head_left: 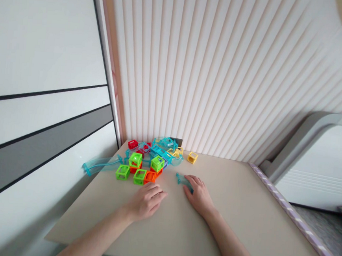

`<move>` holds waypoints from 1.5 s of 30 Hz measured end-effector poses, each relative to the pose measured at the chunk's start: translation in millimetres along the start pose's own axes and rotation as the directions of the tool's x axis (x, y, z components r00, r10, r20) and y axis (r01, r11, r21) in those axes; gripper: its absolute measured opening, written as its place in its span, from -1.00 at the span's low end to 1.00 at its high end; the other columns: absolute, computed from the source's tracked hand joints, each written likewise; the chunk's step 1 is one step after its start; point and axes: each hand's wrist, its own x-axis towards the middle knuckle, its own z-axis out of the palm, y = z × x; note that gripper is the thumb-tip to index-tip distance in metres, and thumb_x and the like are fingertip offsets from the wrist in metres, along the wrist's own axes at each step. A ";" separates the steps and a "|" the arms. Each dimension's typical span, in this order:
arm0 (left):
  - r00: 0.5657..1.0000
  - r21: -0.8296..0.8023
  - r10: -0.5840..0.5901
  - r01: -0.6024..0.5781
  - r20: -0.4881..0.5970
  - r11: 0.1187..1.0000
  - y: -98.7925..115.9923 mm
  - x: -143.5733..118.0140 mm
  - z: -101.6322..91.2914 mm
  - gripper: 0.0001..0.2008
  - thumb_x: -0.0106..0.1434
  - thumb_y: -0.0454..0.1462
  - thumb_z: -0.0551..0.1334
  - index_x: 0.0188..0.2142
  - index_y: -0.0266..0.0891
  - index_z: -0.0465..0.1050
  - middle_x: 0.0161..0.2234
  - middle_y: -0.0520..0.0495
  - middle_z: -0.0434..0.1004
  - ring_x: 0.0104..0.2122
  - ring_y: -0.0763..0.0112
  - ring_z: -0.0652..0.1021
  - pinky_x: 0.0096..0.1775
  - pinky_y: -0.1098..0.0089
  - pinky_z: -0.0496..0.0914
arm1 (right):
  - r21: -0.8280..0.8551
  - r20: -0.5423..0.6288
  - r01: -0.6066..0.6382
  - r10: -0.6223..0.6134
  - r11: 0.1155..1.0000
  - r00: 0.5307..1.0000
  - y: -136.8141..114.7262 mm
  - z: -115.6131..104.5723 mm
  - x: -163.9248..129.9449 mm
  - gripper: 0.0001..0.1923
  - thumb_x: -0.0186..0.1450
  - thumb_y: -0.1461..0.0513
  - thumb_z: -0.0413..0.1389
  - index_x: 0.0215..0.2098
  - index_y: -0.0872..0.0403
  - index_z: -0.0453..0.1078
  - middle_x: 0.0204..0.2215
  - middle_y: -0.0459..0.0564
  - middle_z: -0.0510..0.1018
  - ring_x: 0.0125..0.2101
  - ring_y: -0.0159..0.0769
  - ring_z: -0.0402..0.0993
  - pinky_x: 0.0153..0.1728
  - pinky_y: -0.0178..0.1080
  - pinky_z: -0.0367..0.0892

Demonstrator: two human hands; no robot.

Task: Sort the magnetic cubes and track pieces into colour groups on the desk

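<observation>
Resting flat, left hand [146, 200] w/ fingers loosely together just below orange block [149, 177]; right hand [199, 193] fingertips touch blue track piece [182, 179], maybe pinching, can't tell. Risk: a nudge slides it or knocks the block pile [147, 159].

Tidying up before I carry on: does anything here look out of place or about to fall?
One thing: the long translucent blue plastic track piece sticks out past the left edge of the beige table, over open space. The coloured plastic cube frames sit loosely heaped near the wall; nothing looks broken.
</observation>
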 end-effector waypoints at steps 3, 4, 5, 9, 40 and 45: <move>0.991 0.022 -0.083 0.086 -0.104 0.996 -5.7 -0.3 -6.1 -0.70 0.33 -0.44 0.08 0.01 -0.24 0.40 -0.20 -0.14 0.54 -0.16 0.24 0.52 -0.07 0.20 0.45 | -0.032 -0.026 0.029 -0.030 0.999 0.999 -1.1 3.1 0.8 -0.64 0.36 0.23 0.06 0.11 0.02 0.40 0.03 0.10 0.53 0.02 -0.10 0.46 0.06 -0.02 0.36; 0.984 0.027 -0.116 0.121 -0.138 0.992 -8.3 -0.5 -7.6 -0.70 0.34 -0.44 0.08 0.01 -0.24 0.41 -0.19 -0.14 0.53 -0.14 0.24 0.52 -0.05 0.19 0.44 | -0.042 -0.033 0.041 -0.043 0.998 0.999 -1.5 4.5 2.3 -0.65 0.36 0.23 0.06 0.11 0.02 0.40 0.03 0.11 0.53 0.02 -0.10 0.46 0.06 -0.02 0.36; 0.977 0.031 -0.140 0.147 -0.163 0.989 -10.8 -0.7 -8.6 -0.71 0.34 -0.44 0.08 0.00 -0.24 0.41 -0.19 -0.15 0.53 -0.13 0.23 0.51 -0.04 0.18 0.44 | -0.051 -0.039 0.057 -0.059 0.997 0.997 -2.1 5.8 4.2 -0.65 0.37 0.22 0.06 0.11 0.02 0.40 0.04 0.11 0.52 0.03 -0.10 0.45 0.06 -0.02 0.36; 0.976 0.045 -0.144 0.153 -0.165 0.987 -15.6 0.1 -7.1 -0.73 0.34 -0.44 0.08 -0.03 -0.24 0.42 -0.19 -0.15 0.53 -0.13 0.21 0.50 -0.05 0.17 0.43 | -0.080 -0.070 0.139 -0.144 0.987 0.987 -6.6 7.2 10.8 -0.65 0.39 0.19 0.06 0.12 0.01 0.39 0.06 0.12 0.50 0.09 -0.08 0.40 0.11 0.02 0.31; 0.949 0.034 -0.253 0.264 -0.187 0.964 -23.4 -6.9 -11.0 -0.74 0.34 -0.42 0.09 -0.06 -0.20 0.44 -0.14 -0.15 0.51 -0.10 0.22 0.51 -0.01 0.17 0.41 | 0.049 -0.142 0.123 -0.115 0.991 0.983 -2.5 -0.2 0.3 -0.73 0.43 0.22 -0.01 0.00 0.04 0.47 -0.02 0.14 0.53 0.01 -0.11 0.45 0.05 0.02 0.38; 0.949 0.040 -0.245 0.257 -0.198 0.966 -23.3 -5.3 -10.6 -0.76 0.33 -0.41 0.09 -0.08 -0.20 0.45 -0.16 -0.13 0.52 -0.12 0.23 0.51 -0.03 0.19 0.42 | 0.088 -0.163 0.090 -0.074 0.992 0.984 1.1 1.4 1.2 -0.72 0.43 0.19 -0.01 -0.03 0.04 0.49 -0.03 0.14 0.54 0.00 -0.12 0.47 0.04 0.00 0.40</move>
